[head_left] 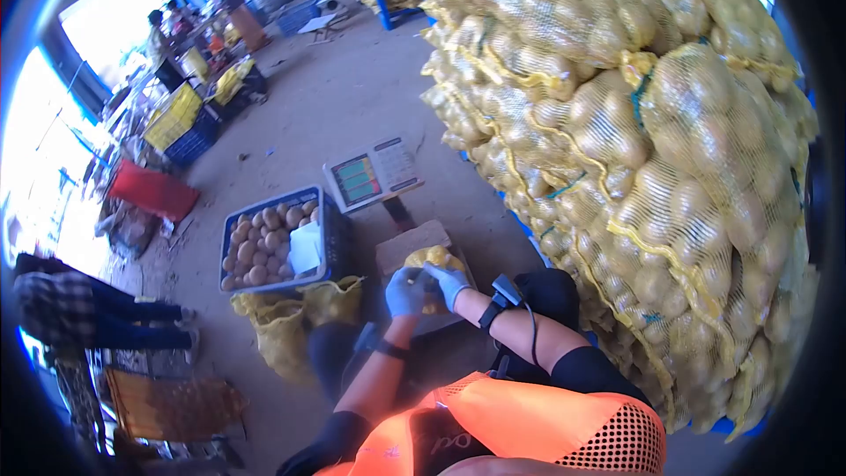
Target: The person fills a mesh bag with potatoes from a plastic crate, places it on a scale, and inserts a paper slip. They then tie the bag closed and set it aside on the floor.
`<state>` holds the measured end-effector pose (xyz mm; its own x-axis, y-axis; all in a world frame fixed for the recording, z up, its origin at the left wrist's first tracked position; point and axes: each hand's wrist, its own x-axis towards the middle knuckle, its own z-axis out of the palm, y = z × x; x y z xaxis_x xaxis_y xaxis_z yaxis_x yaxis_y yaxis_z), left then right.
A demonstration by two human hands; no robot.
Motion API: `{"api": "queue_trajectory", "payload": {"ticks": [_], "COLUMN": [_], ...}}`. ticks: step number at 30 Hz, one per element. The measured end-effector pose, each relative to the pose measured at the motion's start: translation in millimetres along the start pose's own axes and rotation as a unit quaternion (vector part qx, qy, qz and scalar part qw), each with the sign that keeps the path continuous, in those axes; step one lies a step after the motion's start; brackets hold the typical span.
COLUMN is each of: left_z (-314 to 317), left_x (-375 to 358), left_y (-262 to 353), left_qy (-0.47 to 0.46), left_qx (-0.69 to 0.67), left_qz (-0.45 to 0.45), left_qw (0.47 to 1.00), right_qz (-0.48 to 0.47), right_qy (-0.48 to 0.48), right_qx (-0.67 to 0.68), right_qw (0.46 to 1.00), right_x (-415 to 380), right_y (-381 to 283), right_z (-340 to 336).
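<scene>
Both hands wear pale gloves and meet at a yellow mesh bag (429, 256) over the platform of a scale (414, 236). My left hand (405, 293) is closed at the bag's left side, its fingertips against the mesh. My right hand (449, 284) is closed on the bag's front, fingers pinched beside the left ones. Round, pale produce shows through the mesh below the hands. The scale's display (357, 181) stands beyond the platform. Left of it, a blue crate (322, 238) holds several round brown items and a white sheet (305, 248).
Filled mesh sacks (687, 203) are stacked high on the right. Yellow mesh bags (282, 335) lie below the crate. A person in dark trousers (132, 308) stands at the left near an orange-brown chair (176, 405). Farther back are a red container (154, 191), yellow crates (174, 116) and people.
</scene>
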<state>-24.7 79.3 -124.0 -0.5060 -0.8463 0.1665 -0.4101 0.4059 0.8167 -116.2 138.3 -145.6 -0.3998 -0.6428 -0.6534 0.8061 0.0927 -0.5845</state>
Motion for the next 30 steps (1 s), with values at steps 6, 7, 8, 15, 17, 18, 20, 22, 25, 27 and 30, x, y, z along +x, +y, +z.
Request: {"api": "queue_trajectory", "payload": {"ticks": [6, 7, 8, 15, 17, 18, 20, 22, 25, 27, 30], "left_z": [-20.4, -26.3, -18.6, -49.5, -57.6, -57.2, -36.0, -18.0, 19.2, -21.0, -58.4], "left_x": [-7.8, -15.5, -22.0, -36.9, -41.6, -43.5, -51.1, -64.8, -98.2, -110.9, -91.8], "left_y": [11.1, 23.9, 17.6, 13.7, -11.0, -10.6, -64.3, -70.8, -106.8, -51.6, 37.9], "left_qy": [-0.076, -0.084, -0.105, -0.115, -0.128, -0.048, 0.063, 0.109, 0.050, -0.102, -0.143], "left_qx": [-0.050, -0.102, -0.167, -0.310, -0.476, -0.500, -0.528, -0.459, -0.527, -0.585, -0.796], "left_qz": [-0.031, 0.002, -0.028, -0.012, -0.180, -0.305, -0.484, -0.621, -0.589, -0.270, -0.323], "left_qw": [0.995, 0.991, 0.980, 0.944, 0.851, 0.809, 0.695, 0.625, 0.611, 0.758, 0.491], "right_qz": [-0.215, -0.246, -0.244, -0.387, -0.274, -0.276, -0.286, -0.277, -0.299, -0.255, -0.359], "right_qy": [0.040, 0.016, 0.003, -0.014, -0.086, -0.089, -0.072, -0.111, -0.144, -0.283, -0.184], "right_qx": [-0.204, -0.221, -0.229, -0.321, -0.259, -0.260, -0.365, -0.352, -0.349, -0.150, -0.107], "right_qw": [0.954, 0.944, 0.942, 0.864, 0.922, 0.921, 0.883, 0.887, 0.876, 0.912, 0.909], "right_x": [40.8, 43.0, 38.3, 24.2, 23.0, 24.0, 25.3, -3.7, -52.9, -130.2, -220.1], "right_y": [7.8, 4.6, 4.1, 2.9, 3.0, 4.0, 7.6, 3.8, -20.9, -71.5, -123.7], "right_z": [-18.2, -18.8, -14.6, -4.8, -6.3, -9.2, -10.9, 2.8, 18.0, 47.3, 65.5]}}
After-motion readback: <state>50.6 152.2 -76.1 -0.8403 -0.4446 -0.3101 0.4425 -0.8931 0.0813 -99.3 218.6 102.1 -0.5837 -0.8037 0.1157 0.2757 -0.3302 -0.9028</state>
